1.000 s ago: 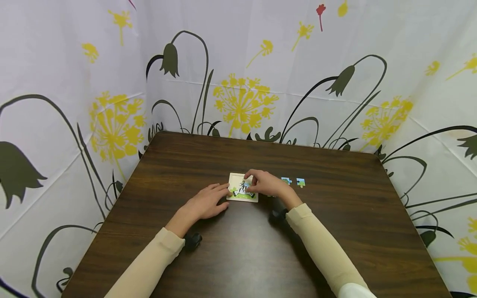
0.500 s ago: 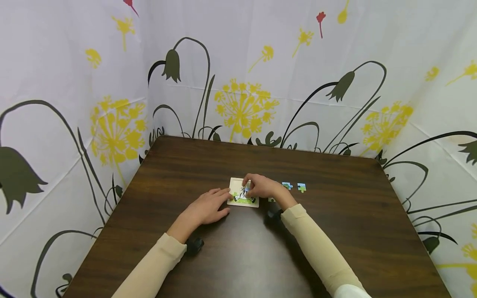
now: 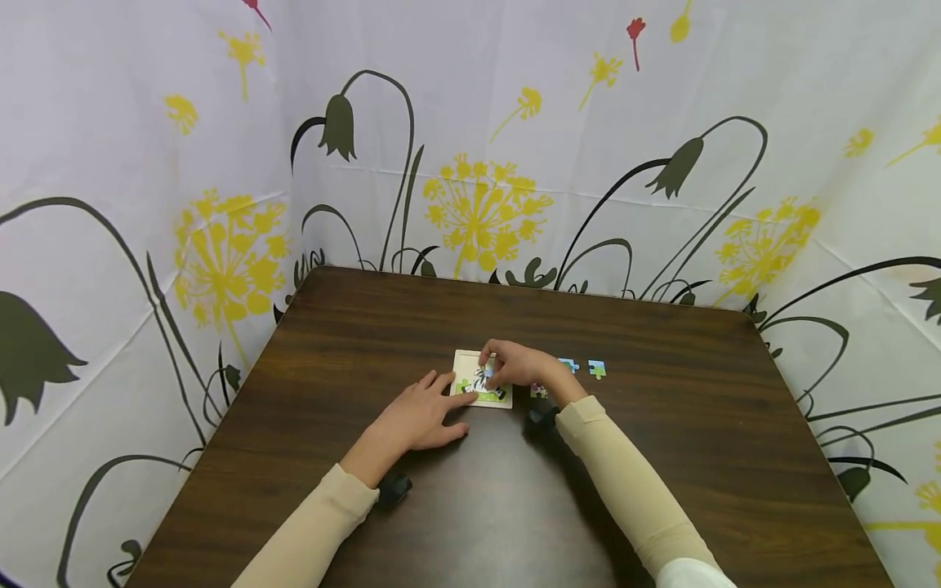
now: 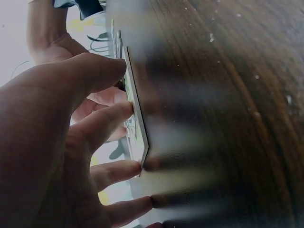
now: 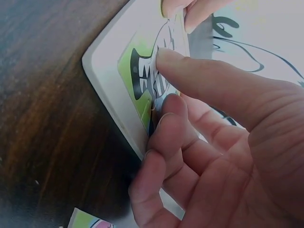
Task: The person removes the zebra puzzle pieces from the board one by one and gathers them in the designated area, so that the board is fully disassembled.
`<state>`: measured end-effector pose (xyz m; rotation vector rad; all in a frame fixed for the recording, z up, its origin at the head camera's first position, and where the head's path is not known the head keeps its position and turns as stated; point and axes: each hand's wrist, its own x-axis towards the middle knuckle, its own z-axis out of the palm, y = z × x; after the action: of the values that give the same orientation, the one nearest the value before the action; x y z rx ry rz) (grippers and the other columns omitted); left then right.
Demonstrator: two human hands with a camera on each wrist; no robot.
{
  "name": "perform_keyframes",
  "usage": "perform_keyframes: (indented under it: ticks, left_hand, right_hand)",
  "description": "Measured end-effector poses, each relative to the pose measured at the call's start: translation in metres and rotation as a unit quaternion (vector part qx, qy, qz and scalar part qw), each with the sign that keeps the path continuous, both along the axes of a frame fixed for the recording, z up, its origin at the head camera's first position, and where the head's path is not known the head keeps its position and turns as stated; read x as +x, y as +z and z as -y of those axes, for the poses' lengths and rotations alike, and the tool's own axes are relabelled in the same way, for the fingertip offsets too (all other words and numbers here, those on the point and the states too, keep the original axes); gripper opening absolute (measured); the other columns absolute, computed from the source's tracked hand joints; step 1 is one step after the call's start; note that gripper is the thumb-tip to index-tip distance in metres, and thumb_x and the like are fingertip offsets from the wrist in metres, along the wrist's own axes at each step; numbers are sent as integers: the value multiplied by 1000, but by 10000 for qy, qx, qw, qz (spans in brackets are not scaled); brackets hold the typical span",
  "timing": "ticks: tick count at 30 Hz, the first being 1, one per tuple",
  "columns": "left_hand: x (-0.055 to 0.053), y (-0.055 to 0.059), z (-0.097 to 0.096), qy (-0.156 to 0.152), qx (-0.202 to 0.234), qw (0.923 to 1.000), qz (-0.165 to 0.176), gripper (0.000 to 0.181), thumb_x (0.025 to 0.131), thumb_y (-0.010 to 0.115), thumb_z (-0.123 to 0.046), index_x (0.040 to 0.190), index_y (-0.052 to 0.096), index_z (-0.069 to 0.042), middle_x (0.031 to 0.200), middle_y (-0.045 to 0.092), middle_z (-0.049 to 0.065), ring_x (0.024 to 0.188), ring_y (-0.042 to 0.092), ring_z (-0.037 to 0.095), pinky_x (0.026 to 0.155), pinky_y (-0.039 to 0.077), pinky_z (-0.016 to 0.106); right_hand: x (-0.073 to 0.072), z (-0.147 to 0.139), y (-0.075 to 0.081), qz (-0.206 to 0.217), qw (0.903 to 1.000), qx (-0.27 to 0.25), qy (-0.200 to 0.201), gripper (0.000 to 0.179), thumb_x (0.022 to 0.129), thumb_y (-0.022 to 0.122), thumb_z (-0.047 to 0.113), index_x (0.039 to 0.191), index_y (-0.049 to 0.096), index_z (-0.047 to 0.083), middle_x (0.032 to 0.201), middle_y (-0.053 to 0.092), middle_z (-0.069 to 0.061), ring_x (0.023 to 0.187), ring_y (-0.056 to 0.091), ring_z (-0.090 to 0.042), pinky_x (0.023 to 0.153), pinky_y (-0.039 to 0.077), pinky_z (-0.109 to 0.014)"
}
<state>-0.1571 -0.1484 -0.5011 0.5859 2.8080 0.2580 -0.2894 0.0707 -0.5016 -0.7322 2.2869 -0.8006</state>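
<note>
Left hand (image 3: 421,416) advanced; board (image 3: 466,367) apparently crosswise

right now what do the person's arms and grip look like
The left sleeve and right sleeve are beige, with white fabric higher up the right. A black device sits at each wrist. The left grip and right grip are bare.
</note>
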Motion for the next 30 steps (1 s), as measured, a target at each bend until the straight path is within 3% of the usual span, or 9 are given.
perform_keyframes:
  ticks: [8, 11, 16, 19, 24, 30]
  left_hand:
    - [-1, 1, 1, 59, -41, 10000, 20, 57, 107, 60, -54, 161, 51, -41, 174, 34, 14, 160, 33, 48, 122, 39, 67]
    - [-1, 2, 0, 41, -46, 10000, 33, 56, 107, 60, -54, 161, 51, -41, 174, 34, 15, 160, 33, 49, 122, 40, 67]
    - [-1, 2, -1, 15, -36, 10000, 47, 56, 108, 60, -52, 162, 50, -41, 174, 33, 15, 160, 33, 50, 122, 40, 67]
    - [-1, 1, -2, 21, 14, 10000, 44, 56, 108, 60, -52, 162, 50, -41, 174, 33, 15, 160, 32, 49, 122, 39, 67]
    - [1, 1, -1, 29, 57, 10000, 19, 55, 108, 60, -51, 162, 50, -41, 174, 33, 15, 160, 32, 49, 122, 39, 67]
    - [0, 2, 0, 33, 45, 10000, 18, 56, 108, 61, -50, 162, 49, -41, 174, 33, 14, 160, 32, 49, 120, 41, 68]
  right_hand:
    - [4, 2, 1, -173, 9998, 8, -35, 35, 99, 79, 12, 126, 57, 13, 85, 61, -5, 65, 50, -16, 60, 43, -29]
    - [9, 4, 6, -726, 9966, 390, 8, 35, 98, 81, 17, 124, 57, 16, 91, 62, -6, 70, 52, -19, 63, 44, -33]
    - [19, 10, 12, -1743, 9782, 1122, 129, 34, 99, 82, 27, 123, 60, 18, 115, 67, -6, 95, 65, -22, 82, 54, -43]
    - [23, 11, 13, -1870, 9739, 1281, 89, 34, 100, 80, 29, 126, 60, 19, 121, 69, -4, 100, 67, -21, 87, 57, -44]
    - [25, 11, 11, -2031, 9713, 1237, 81, 35, 101, 79, 30, 128, 60, 19, 116, 71, -2, 90, 66, -17, 81, 57, -41]
    - [25, 10, 7, -2206, 9691, 1093, 136, 33, 101, 79, 29, 128, 61, 19, 116, 71, -2, 91, 66, -17, 81, 58, -40]
